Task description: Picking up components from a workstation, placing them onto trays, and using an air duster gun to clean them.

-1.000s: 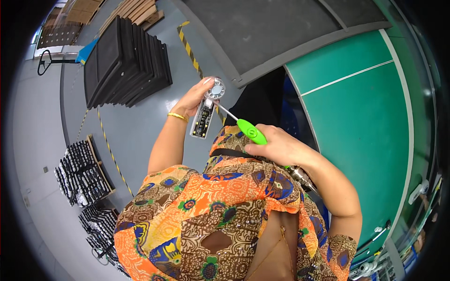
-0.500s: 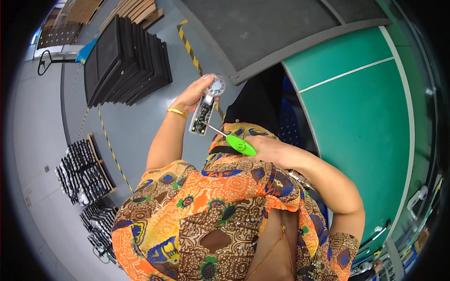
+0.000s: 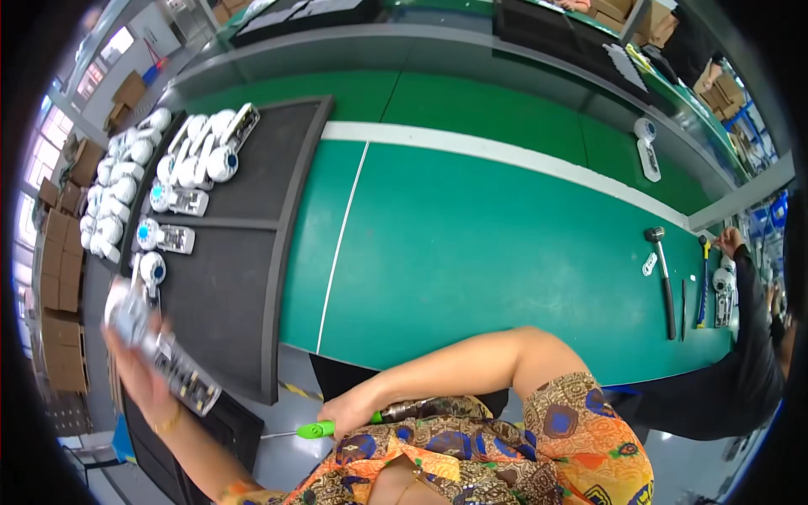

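Note:
My left hand point(image 3: 141, 379), blurred by motion, grips a white device with a round head and a long body point(image 3: 187, 375). Circuit parts show in the open body. It is over the near left corner of a black tray point(image 3: 271, 337). Several similar white devices point(image 3: 177, 200) lie in that tray, their round heads mostly toward the left or the far side. Close to my body, my right hand point(image 3: 352, 411) is closed around a green-handled screwdriver point(image 3: 315, 430), whose thin shaft points left.
A green workbench point(image 3: 471, 261) spans the middle. On its right lie a hammer point(image 3: 665, 286), a thin dark rod point(image 3: 683, 311) and a yellow-and-blue tool point(image 3: 703, 282). A co-worker's dark sleeve point(image 3: 745, 337) reaches in there. One white device point(image 3: 646, 150) lies beyond the white strip.
My view has turned from the floor and stacked black trays to the bench. The device has left the screwdriver tip and moved left to the tray. Both hands keep their hold.

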### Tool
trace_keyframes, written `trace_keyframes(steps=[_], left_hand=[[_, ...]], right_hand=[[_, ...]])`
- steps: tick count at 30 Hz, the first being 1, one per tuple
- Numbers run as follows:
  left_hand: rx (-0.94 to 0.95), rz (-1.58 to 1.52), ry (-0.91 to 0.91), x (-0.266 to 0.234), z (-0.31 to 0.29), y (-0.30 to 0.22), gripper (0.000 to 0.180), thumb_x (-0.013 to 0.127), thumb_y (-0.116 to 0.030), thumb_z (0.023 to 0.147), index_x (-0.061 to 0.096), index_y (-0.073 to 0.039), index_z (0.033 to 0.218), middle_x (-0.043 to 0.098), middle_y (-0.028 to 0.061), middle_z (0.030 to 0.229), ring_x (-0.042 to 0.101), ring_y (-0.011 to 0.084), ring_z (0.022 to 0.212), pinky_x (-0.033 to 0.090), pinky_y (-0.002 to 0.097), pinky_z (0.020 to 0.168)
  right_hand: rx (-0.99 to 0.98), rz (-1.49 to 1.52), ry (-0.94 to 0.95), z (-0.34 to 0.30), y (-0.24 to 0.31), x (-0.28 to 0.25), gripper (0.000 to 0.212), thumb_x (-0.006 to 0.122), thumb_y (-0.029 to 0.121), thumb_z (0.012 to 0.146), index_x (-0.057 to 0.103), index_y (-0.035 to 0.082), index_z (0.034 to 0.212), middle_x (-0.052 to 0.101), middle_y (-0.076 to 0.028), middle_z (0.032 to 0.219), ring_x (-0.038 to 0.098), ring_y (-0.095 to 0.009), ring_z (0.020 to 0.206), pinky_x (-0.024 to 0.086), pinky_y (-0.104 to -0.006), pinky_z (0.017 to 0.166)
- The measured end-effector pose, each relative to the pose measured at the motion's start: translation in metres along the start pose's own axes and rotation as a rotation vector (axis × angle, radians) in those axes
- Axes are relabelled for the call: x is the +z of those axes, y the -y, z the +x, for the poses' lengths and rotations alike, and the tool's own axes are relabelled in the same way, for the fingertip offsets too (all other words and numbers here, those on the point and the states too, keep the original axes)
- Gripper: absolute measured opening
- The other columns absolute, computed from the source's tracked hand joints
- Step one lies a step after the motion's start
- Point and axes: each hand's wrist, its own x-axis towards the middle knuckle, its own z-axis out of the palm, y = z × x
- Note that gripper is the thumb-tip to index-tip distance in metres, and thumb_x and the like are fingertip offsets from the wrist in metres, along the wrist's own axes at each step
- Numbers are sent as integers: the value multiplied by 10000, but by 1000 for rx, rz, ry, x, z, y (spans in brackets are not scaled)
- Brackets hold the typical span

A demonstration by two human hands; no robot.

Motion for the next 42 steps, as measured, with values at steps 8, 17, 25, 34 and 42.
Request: trace_keyframes(steps=[8,17,25,34,42], left_hand=[[-1,85,677,297,149,111,279,612,-309,873,575,-54,982,597,32,827,571,128,678,483,279,617],[216,361,488,440,165,212,635,680,-224,755,383,-42,1286,375,249,1264,467,431,1096,400,427,957],[809,1314,77,228,229,177,417,713,-239,689,621,-90,1067,566,170,1140,510,329,1099,433,432,919],[562,1542,-41,50,223,173,478,735,-157,649,574,-117,1098,530,150,1080,538,351,970,463,426,828],[408,1192,-56,55,208,150,533,701,-142,611,539,-101,1117,501,228,1056,554,394,945,468,410,861]], right_hand=[[-57,-87,87,21,1,-12,220,534,182,788,537,-10,896,554,-88,718,483,-165,624,377,-339,541],[-129,-31,97,15,-37,-14,261,473,258,878,510,1,901,546,-70,703,475,-166,577,381,-334,525],[-211,8,15,21,-48,-18,282,437,267,903,511,-4,897,549,-75,702,497,-161,600,408,-328,559],[-85,-52,-8,2,14,-25,305,521,191,856,504,-46,1047,613,-191,883,586,-221,812,442,-376,693],[-46,-131,-144,-8,17,-21,297,604,126,737,523,1,994,573,-114,840,539,-186,792,432,-334,686]])
